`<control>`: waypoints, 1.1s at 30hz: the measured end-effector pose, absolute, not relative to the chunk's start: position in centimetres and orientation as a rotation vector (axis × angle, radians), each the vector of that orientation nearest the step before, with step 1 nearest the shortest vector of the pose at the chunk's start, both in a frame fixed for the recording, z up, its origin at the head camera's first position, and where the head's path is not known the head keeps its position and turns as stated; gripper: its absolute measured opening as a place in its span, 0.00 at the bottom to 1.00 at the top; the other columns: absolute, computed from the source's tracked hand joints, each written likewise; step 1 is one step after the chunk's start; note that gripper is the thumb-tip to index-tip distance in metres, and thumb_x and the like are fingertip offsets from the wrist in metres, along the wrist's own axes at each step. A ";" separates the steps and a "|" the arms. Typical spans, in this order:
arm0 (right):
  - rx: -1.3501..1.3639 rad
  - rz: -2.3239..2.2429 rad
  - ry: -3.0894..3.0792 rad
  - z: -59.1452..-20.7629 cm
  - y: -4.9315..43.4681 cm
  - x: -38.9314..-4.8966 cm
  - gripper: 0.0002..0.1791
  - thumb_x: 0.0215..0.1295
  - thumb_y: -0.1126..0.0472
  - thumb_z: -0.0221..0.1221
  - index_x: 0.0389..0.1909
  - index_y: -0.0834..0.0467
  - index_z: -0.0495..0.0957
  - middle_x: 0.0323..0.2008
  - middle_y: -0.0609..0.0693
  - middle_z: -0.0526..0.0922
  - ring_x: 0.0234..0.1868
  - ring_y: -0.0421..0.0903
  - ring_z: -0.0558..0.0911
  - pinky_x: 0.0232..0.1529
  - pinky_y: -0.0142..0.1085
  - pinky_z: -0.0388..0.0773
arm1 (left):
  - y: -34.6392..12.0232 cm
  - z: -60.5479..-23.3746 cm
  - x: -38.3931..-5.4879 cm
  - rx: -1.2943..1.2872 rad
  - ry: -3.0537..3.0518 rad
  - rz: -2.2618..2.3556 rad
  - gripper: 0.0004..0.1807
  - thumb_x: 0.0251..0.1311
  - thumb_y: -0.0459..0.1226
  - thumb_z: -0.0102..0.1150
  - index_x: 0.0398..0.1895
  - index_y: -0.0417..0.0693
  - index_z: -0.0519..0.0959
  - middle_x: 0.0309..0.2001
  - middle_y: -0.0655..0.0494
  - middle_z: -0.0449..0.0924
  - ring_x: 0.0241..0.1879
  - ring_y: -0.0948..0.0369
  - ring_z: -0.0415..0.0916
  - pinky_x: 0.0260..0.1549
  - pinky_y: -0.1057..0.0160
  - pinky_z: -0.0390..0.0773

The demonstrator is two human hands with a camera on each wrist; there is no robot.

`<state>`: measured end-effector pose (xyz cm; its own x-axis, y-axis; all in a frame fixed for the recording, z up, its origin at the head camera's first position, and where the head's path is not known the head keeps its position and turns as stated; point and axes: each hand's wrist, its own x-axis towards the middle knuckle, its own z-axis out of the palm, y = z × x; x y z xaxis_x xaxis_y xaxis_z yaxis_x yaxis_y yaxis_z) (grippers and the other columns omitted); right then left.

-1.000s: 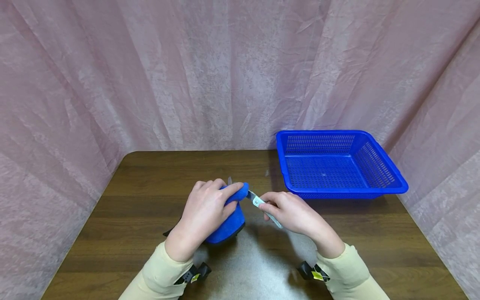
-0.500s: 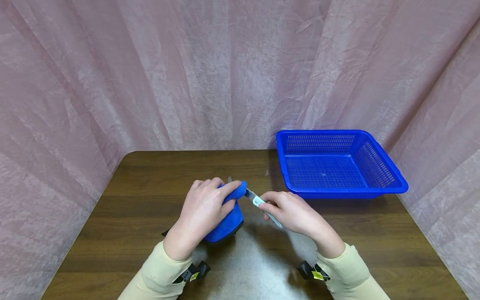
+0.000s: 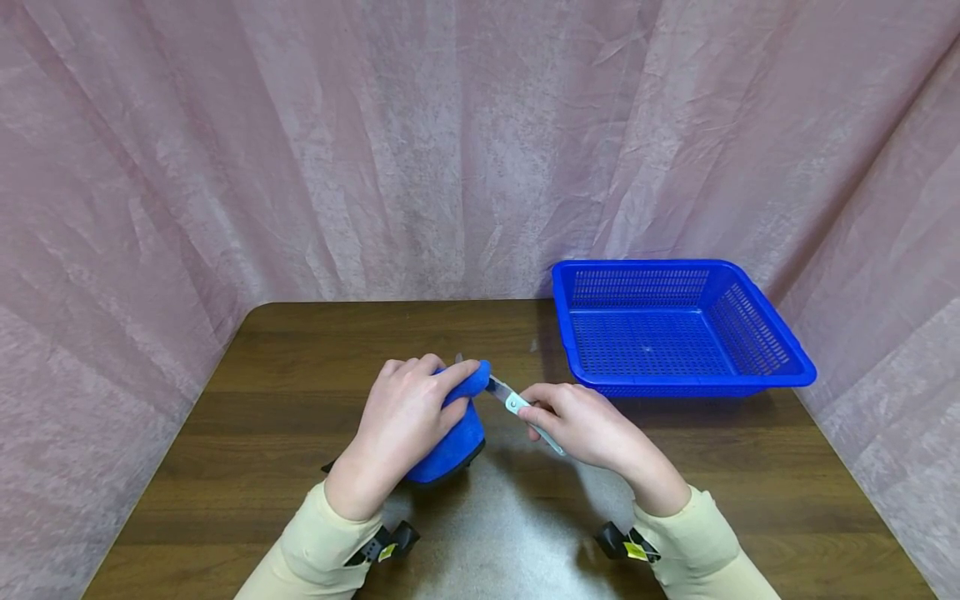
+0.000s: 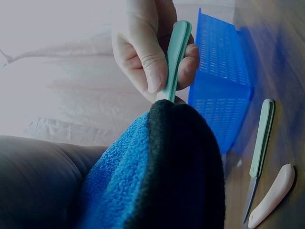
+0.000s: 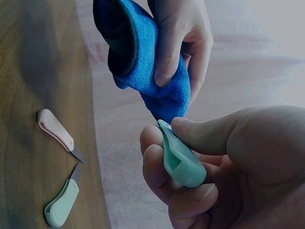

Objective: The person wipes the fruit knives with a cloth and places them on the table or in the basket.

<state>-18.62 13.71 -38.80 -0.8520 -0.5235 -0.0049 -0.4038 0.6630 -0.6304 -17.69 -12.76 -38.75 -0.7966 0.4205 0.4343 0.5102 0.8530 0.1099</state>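
at the near side, toward the right, see in the right hand (image 3: 581, 425) a green folding knife (image 3: 517, 406), pinched by its handle (image 5: 190, 174) between thumb and curled fingers. to the left, see the left hand (image 3: 408, 400) grasping a blue cloth (image 3: 453, 454), with thumb and fingers bent around the fold, and with the loose dark-edged end hanging to the near side.

judging from this, probably wiping the blade (image 3: 497, 388), raised above the table (image 3: 262, 417). for doing it well, keep the handle firm and quiet, draw the cloth slowly from pivot toward tip, and press from the back of the blade (treating the edge as sharp, even when hidden). keep also the left fingers behind a full layer of fabric.

about direction: stretched along one slanted long axis, from the butt at near right to the blade at far left, pointing into the cloth. cannot tell where to place the cutting edge.

past the left fingers, note a small steel tip (image 3: 459, 358), without certainty about its owner. on the table, notice a pink knife (image 5: 55, 128) and a second green knife (image 5: 64, 200), both unfolded, lying just beside each other. at far right, find a blue basket (image 3: 675, 386), and behind it, a pink curtain (image 3: 450, 167).
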 end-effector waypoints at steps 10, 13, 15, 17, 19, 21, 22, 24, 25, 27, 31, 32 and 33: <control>-0.738 -0.941 2.696 -38.9 13.8 -18.6 0.08 0.85 0.55 0.59 0.47 0.50 0.86 0.27 0.35 0.83 0.26 0.38 0.76 0.33 0.38 0.74 | -12.8 -38.7 -17.8 -0.680 -2.637 -0.296 0.23 0.68 0.45 0.77 0.66 0.60 0.89 0.41 0.52 0.89 0.36 0.52 0.84 0.41 0.45 0.81; -0.744 -0.936 2.697 -39.0 13.8 -18.6 0.08 0.85 0.55 0.59 0.47 0.50 0.86 0.27 0.35 0.83 0.26 0.38 0.75 0.33 0.38 0.74 | -12.9 -38.7 -17.8 -0.673 -2.648 -0.295 0.23 0.68 0.46 0.77 0.66 0.60 0.88 0.41 0.51 0.89 0.36 0.52 0.84 0.40 0.46 0.81; -0.740 -0.931 2.699 -38.9 13.8 -18.6 0.07 0.85 0.55 0.59 0.47 0.49 0.86 0.27 0.35 0.83 0.26 0.38 0.75 0.33 0.38 0.74 | -12.9 -38.6 -17.8 -0.670 -2.653 -0.295 0.24 0.68 0.46 0.77 0.66 0.60 0.88 0.41 0.51 0.89 0.37 0.51 0.85 0.40 0.46 0.81; -0.743 -0.930 2.702 -38.9 13.8 -18.6 0.07 0.85 0.55 0.60 0.46 0.49 0.86 0.27 0.34 0.83 0.26 0.37 0.75 0.33 0.38 0.74 | -13.0 -38.6 -17.8 -0.670 -2.656 -0.296 0.24 0.68 0.46 0.77 0.67 0.60 0.88 0.42 0.51 0.89 0.37 0.51 0.85 0.39 0.47 0.80; -0.740 -0.934 2.703 -38.9 13.7 -18.6 0.07 0.85 0.54 0.60 0.46 0.49 0.86 0.27 0.34 0.83 0.26 0.37 0.76 0.33 0.38 0.74 | -13.0 -38.5 -17.8 -0.670 -2.655 -0.295 0.24 0.68 0.46 0.77 0.67 0.59 0.88 0.42 0.51 0.89 0.37 0.51 0.85 0.40 0.47 0.80; -0.735 -0.945 2.700 -38.9 13.7 -18.6 0.08 0.85 0.54 0.60 0.46 0.49 0.86 0.27 0.34 0.83 0.26 0.37 0.76 0.33 0.37 0.74 | -13.0 -38.5 -17.8 -0.671 -2.654 -0.295 0.24 0.68 0.46 0.77 0.67 0.59 0.88 0.42 0.51 0.89 0.37 0.51 0.85 0.40 0.47 0.80; -0.736 -0.953 2.699 -38.9 13.7 -18.6 0.08 0.85 0.53 0.60 0.46 0.49 0.86 0.27 0.35 0.83 0.27 0.36 0.76 0.33 0.37 0.74 | -13.0 -38.5 -17.8 -0.671 -2.653 -0.296 0.24 0.68 0.46 0.77 0.67 0.59 0.88 0.42 0.51 0.89 0.37 0.51 0.85 0.39 0.47 0.80; -0.736 -0.973 2.692 -38.9 13.7 -18.6 0.08 0.84 0.52 0.60 0.46 0.49 0.87 0.27 0.35 0.84 0.27 0.36 0.76 0.33 0.37 0.74 | -13.0 -38.5 -17.8 -0.672 -2.650 -0.299 0.24 0.69 0.46 0.77 0.67 0.59 0.88 0.41 0.51 0.89 0.37 0.51 0.85 0.39 0.47 0.80; -0.736 -0.981 2.689 -38.9 13.7 -18.6 0.08 0.84 0.52 0.60 0.46 0.49 0.87 0.27 0.36 0.84 0.27 0.36 0.76 0.32 0.37 0.74 | -13.0 -38.6 -17.8 -0.672 -2.649 -0.301 0.24 0.69 0.46 0.77 0.67 0.59 0.88 0.41 0.51 0.89 0.37 0.51 0.85 0.39 0.47 0.80; -0.743 -0.997 2.684 -38.9 13.7 -18.7 0.08 0.84 0.52 0.61 0.46 0.49 0.86 0.27 0.37 0.85 0.27 0.36 0.77 0.32 0.37 0.74 | -13.0 -38.6 -17.8 -0.672 -2.648 -0.305 0.24 0.68 0.45 0.77 0.67 0.59 0.88 0.41 0.51 0.89 0.37 0.51 0.84 0.39 0.47 0.80; -0.745 -1.012 2.680 -38.9 13.7 -18.6 0.07 0.83 0.53 0.63 0.44 0.49 0.86 0.25 0.37 0.84 0.26 0.36 0.78 0.31 0.37 0.74 | -13.0 -38.5 -17.7 -0.673 -2.651 -0.309 0.24 0.68 0.45 0.77 0.67 0.60 0.88 0.42 0.51 0.89 0.37 0.51 0.84 0.39 0.48 0.79; -0.743 -1.013 2.677 -38.9 13.7 -18.6 0.06 0.83 0.53 0.63 0.43 0.49 0.85 0.25 0.38 0.84 0.25 0.36 0.78 0.31 0.36 0.74 | -13.0 -38.5 -17.7 -0.673 -2.651 -0.311 0.24 0.68 0.45 0.77 0.67 0.60 0.88 0.42 0.51 0.89 0.37 0.51 0.84 0.39 0.47 0.79; -0.739 -1.015 2.673 -38.8 13.7 -18.6 0.05 0.82 0.54 0.63 0.43 0.49 0.85 0.24 0.38 0.83 0.25 0.37 0.78 0.30 0.36 0.74 | -13.0 -38.5 -17.7 -0.675 -2.650 -0.311 0.24 0.68 0.45 0.77 0.67 0.60 0.88 0.42 0.51 0.89 0.37 0.51 0.84 0.39 0.47 0.79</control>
<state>-18.61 13.72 -38.85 -0.8583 -0.5131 0.0012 -0.3845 0.6417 -0.6636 -17.69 -12.97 -38.47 -0.8092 0.4115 0.4193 0.4975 0.8597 0.1164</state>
